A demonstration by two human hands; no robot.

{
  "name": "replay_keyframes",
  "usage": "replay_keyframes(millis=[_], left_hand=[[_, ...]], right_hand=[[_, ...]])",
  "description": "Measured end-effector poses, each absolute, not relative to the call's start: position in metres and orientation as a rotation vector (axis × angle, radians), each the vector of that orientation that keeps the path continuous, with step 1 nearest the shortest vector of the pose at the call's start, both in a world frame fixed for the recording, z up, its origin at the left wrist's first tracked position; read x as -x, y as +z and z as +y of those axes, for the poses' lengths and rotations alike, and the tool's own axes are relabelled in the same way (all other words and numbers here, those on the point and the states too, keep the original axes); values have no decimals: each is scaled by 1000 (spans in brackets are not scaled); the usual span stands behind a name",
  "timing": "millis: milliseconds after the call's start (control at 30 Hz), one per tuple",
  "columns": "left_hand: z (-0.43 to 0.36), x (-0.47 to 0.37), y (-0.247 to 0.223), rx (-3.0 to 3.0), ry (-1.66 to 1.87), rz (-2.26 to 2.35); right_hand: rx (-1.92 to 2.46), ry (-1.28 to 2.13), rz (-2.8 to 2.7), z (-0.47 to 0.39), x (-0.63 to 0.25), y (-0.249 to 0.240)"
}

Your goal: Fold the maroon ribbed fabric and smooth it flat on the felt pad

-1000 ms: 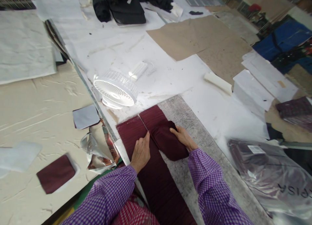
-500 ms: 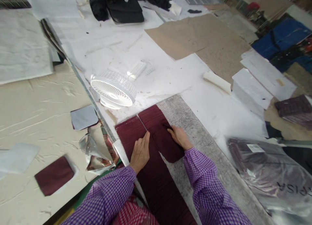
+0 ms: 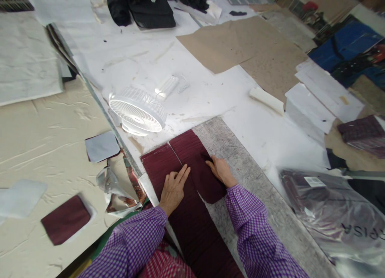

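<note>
A long maroon fabric strip (image 3: pixel 200 234) with fine ribbing lies over a grey board (image 3: pixel 224 143) in front of me. Over its right side is a smaller maroon fabric piece (image 3: pixel 207 185) with rounded lower corners. My left hand (image 3: pixel 173 189) rests palm down on the strip, its index and middle fingers stretched out to the seam line between the two parts. My right hand (image 3: pixel 221 171) pinches the right edge of the smaller piece, thumb below and fingers curled. A dark shape at its fingertips is too unclear to name.
Beyond the board stands a white fan (image 3: pixel 136 111) on the white-covered table. On the cream surface at left lie a maroon patch (image 3: pixel 65 220), a grey patch (image 3: pixel 102 146) and crumpled foil wrapping (image 3: pixel 110 185). A plastic-wrapped bundle (image 3: pixel 327 214) sits at right, brown paper (image 3: pixel 240 45) at the back.
My left hand's middle finger has spread out beside the index finger, and the fingertips have moved slightly right. My right hand keeps its pinch, and the smaller piece lies a little flatter.
</note>
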State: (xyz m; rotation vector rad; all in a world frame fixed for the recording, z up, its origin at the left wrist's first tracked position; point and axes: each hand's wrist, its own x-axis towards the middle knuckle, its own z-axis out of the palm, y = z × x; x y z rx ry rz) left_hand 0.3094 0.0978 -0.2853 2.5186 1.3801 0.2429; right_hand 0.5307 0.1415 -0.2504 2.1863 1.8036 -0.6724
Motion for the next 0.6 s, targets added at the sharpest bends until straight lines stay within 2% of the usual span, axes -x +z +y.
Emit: replay_keyframes(millis=[600], left_hand=[[97, -312, -286, -2557, 188, 1379]], right_hand=[[-2135, -540, 1809, 140, -524, -243]])
